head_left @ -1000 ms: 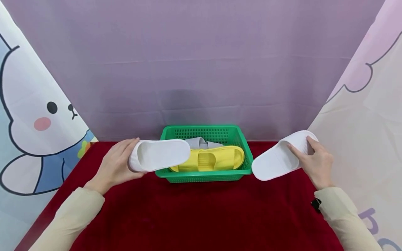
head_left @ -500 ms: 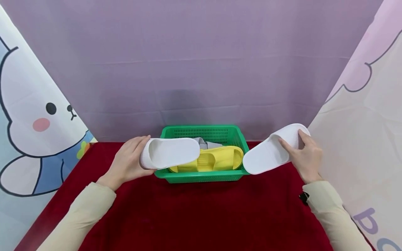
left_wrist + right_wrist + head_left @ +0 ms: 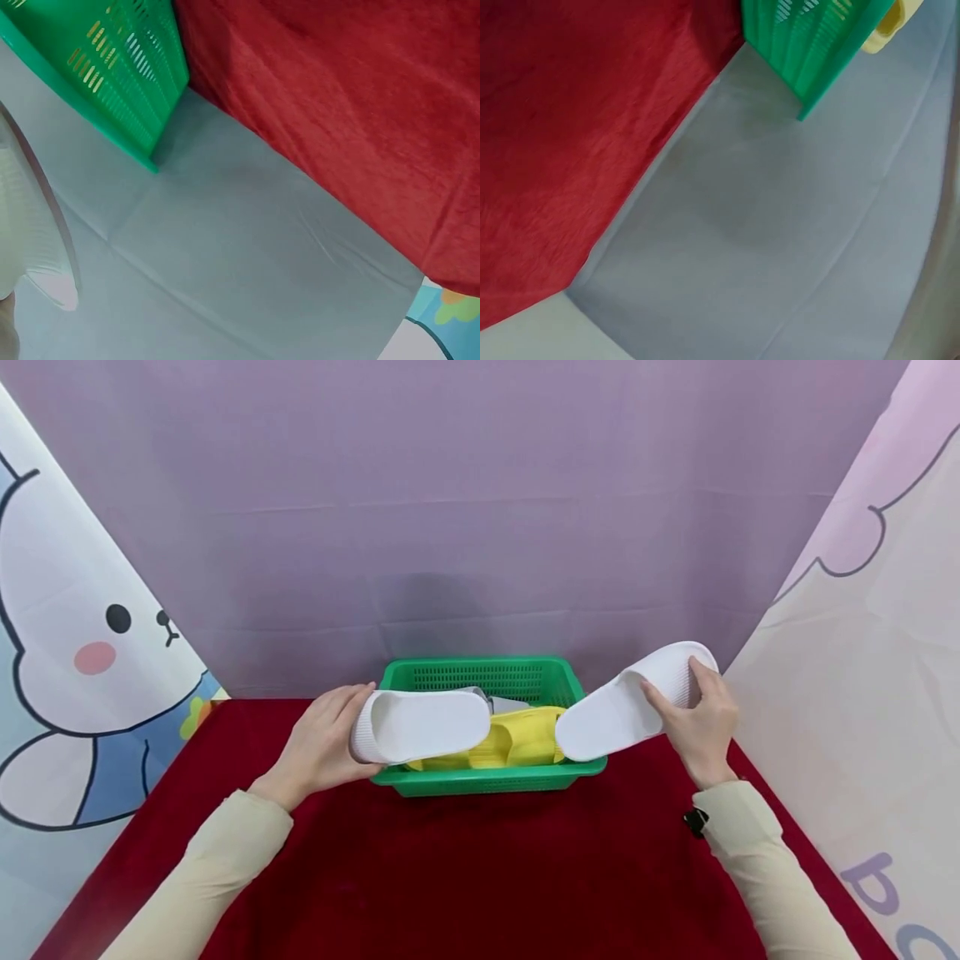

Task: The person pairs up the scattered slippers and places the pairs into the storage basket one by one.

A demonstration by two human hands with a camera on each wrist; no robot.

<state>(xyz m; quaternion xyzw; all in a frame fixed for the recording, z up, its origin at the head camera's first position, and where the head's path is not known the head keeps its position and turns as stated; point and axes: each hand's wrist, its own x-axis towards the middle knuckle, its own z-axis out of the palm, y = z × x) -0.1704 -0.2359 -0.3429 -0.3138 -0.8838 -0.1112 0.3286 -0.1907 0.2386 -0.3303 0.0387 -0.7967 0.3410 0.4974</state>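
Observation:
My left hand (image 3: 318, 739) grips a white slide slipper (image 3: 435, 727) by its strap end. Its toe-to-heel length points right, over the left part of a green plastic basket (image 3: 495, 784). On the other side my right hand (image 3: 701, 722) pinches a second white slipper (image 3: 607, 720), thumb on the near side of the strap. That slipper slants down to the left, its heel overlapping the basket's right rim in view. Inside the basket lie yellow slippers (image 3: 531, 735), with grey ones (image 3: 510, 703) behind, partly hidden. At the left wrist view's edge shows part of the white slipper (image 3: 34, 232).
The basket stands on a red cloth (image 3: 480, 868) near its back edge. A purple-grey curtain (image 3: 480, 510) rises right behind. Printed cloth panels close off the left (image 3: 75, 693) and the right (image 3: 862, 677).
Both hands have moved inward with their white slippers, the left one rightward and the right one leftward and slightly up. Both slippers now overlap the basket, covering more of the yellow ones.

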